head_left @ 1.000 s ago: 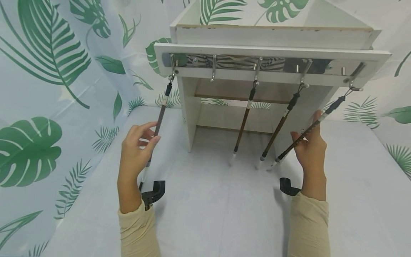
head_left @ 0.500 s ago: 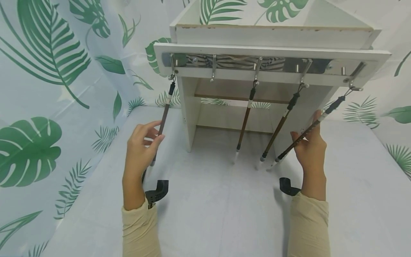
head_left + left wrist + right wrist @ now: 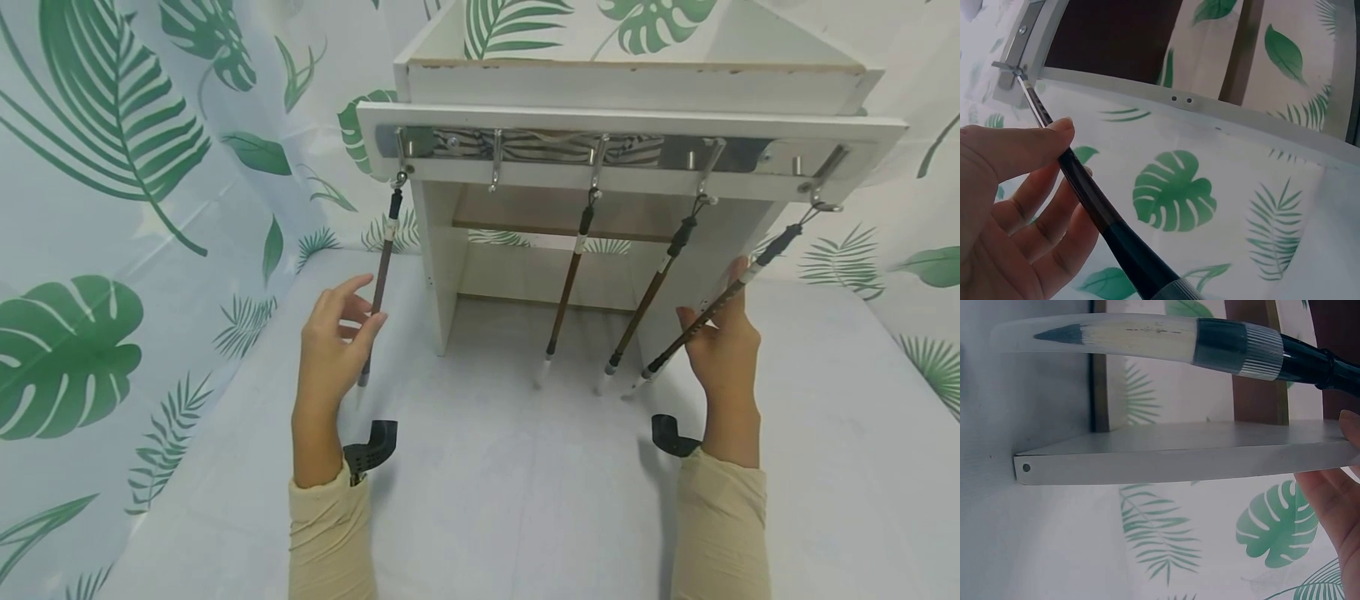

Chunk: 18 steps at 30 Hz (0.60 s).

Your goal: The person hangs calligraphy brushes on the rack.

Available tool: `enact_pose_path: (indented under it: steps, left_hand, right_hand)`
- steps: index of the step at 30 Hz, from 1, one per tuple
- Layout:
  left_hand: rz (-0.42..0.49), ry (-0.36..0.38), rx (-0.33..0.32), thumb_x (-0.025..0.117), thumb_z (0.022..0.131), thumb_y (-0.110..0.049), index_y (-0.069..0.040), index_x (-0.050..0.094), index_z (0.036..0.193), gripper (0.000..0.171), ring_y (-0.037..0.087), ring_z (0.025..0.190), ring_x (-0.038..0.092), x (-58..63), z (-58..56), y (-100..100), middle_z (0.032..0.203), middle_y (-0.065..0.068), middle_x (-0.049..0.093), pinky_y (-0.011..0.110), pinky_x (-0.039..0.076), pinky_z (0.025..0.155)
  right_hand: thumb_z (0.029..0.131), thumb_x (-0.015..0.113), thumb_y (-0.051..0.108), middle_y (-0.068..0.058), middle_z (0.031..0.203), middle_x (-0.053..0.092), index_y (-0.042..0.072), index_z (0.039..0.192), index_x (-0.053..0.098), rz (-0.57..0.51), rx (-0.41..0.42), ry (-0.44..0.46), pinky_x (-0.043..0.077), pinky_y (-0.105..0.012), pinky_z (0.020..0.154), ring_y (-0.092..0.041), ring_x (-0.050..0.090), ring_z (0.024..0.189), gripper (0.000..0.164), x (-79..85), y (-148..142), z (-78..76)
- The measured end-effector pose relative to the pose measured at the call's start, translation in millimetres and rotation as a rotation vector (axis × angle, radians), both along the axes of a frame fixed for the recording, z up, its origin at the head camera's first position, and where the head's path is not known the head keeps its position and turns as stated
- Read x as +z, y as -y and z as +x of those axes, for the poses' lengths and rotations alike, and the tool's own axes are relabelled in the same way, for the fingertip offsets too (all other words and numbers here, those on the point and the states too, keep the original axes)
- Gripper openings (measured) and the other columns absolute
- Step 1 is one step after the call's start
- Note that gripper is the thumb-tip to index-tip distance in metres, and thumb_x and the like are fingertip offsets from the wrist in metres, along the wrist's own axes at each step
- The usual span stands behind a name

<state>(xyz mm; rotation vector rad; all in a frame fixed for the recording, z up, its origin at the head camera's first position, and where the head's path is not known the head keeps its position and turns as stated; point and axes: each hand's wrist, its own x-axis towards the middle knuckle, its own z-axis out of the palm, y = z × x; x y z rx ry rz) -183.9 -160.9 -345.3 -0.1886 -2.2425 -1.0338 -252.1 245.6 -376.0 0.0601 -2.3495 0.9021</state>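
Note:
Several calligraphy brushes hang by cord loops from metal hooks on a white rail. At the far left one, a brown-handled brush, my left hand is raised with thumb and fingers spread around the handle. In the left wrist view, the thumb overlaps that brush while the other fingers bend behind it. My right hand holds the cabinet's right side panel between thumb and fingers. In front of it slants the rightmost brush; its dark-tipped bristles sit under a clear cap.
The white open cabinet stands behind the brushes, its top tray above the rail. An unused hook lies between the left brush and the middle brush. Leaf-patterned sheeting covers the walls.
My left hand has moved a little right, and its fingers have come away from the brush, which now hangs nearer vertical. The middle brush has swung slightly. My right hand stays still.

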Motion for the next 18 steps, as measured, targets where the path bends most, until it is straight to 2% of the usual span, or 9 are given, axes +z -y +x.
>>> enact_pose_path:
  steps: [4,9,14,18]
  left_hand:
    - [0.0,0.007,-0.01,0.067,0.081,-0.004,-0.007,0.047,0.129,0.052,0.023,0.083,0.057,-0.5,-1.1,0.0,0.092,0.015,0.057,0.041,0.058,0.067]
    - [0.008,0.062,-0.005,0.066,0.082,-0.006,-0.01,0.042,0.134,0.057,0.026,0.084,0.059,-1.1,-2.0,-0.5,0.097,0.016,0.056,0.041,0.058,0.071]
    - [-0.002,0.106,-0.008,0.064,0.084,-0.007,-0.013,0.039,0.137,0.059,0.027,0.089,0.059,-5.4,-4.1,-0.3,0.105,0.016,0.054,0.041,0.057,0.072]
    - [-0.003,0.118,-0.026,0.062,0.085,-0.008,-0.013,0.038,0.138,0.058,0.028,0.091,0.06,-7.8,-6.5,-0.8,0.105,0.015,0.056,0.041,0.057,0.073]
  right_hand:
    - [0.087,0.058,0.004,-0.022,0.131,0.049,0.037,0.144,0.002,-0.003,-0.005,0.013,0.049,-0.058,0.085,-0.049,0.057,0.098,0.086,0.4,0.4,0.5]
    - [0.087,0.058,0.005,-0.022,0.13,0.05,0.037,0.144,0.001,-0.001,-0.013,0.023,0.048,-0.058,0.087,-0.048,0.057,0.099,0.087,0.6,0.4,0.4]
    - [0.087,0.059,0.004,-0.021,0.13,0.05,0.037,0.144,0.002,0.001,-0.017,0.019,0.05,-0.057,0.084,-0.049,0.058,0.097,0.087,0.5,0.7,0.9]
    - [0.087,0.059,0.002,-0.02,0.13,0.05,0.036,0.145,0.003,0.004,-0.015,0.005,0.051,-0.056,0.082,-0.049,0.058,0.095,0.087,0.2,1.1,0.9]
